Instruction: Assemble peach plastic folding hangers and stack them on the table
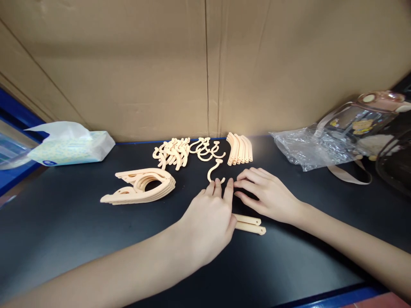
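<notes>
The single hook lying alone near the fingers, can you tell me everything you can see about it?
The single hook is pale peach and looks like smooth plastic. It has a curved top and a small curl at its lower end, near the left hand. It lies flat on the black table, apart from the pile of hooks behind it. The left fingertips reach its lower end; whether they touch it is unclear.
</notes>
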Demonstrator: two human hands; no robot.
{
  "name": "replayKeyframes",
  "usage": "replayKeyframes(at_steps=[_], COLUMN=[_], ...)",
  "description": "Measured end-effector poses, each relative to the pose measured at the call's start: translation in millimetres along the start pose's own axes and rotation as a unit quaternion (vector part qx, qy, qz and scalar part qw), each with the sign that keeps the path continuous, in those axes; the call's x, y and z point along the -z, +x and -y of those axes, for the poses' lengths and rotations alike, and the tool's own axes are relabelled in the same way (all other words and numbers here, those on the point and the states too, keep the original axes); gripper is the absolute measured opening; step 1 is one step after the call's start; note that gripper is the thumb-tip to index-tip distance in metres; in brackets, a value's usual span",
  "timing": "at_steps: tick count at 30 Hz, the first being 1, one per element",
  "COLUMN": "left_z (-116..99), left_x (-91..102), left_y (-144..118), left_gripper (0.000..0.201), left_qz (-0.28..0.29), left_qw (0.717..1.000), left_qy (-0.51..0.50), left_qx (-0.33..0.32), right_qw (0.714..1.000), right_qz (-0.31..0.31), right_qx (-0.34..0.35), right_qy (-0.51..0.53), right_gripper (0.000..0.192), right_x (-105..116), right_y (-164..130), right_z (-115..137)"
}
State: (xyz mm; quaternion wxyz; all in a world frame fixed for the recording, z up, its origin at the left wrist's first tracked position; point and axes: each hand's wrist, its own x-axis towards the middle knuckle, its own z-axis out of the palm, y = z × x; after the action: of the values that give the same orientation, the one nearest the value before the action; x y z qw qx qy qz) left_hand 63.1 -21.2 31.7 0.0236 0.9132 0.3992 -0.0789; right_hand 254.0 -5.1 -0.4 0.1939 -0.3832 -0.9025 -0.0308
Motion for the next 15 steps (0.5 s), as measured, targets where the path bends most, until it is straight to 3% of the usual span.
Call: replayKeyframes(at_steps=[5,8,11,13,15], left_z=[-3.3,3.7,19.9,36.1,56.6], left_x=[-1.6,6.6,20.3,29.9,39.3], left_y=[-0.2,-0.7,-1.3,0.5,4.2], left_gripper=[0.061,0.061,0.057,0.052,0.048], left_qz=[-0.027,-0.016,0.003,-0.021,-0.062], left_qw=[0.998,0.99,0.969,0.96,0.967], left_qy=[-0.054,-0.135,-0.243,-0.273,-0.246], left_qx=[-0.002,-0.025,-0.055,-0.06,-0.016], right_qw=[1.0,0.999,0.998,0.998,0.999], right_qz=[0.012,0.017,0.014,0.01,0.013], right_qx=[-0.024,-0.041,-0.05,-0.046,-0.025], right_qy=[0.015,0.028,0.037,0.037,0.04], right_gripper=[0.014,0.01,0.008,0.009,0.015], right_x=[-2.9,-3.3,-2.4,-2.0,-2.1], right_y=[1.0,1.8,2.3,2.4,2.1], right_z=[-1.6,-2.2,-3.1,-3.8,-3.9])
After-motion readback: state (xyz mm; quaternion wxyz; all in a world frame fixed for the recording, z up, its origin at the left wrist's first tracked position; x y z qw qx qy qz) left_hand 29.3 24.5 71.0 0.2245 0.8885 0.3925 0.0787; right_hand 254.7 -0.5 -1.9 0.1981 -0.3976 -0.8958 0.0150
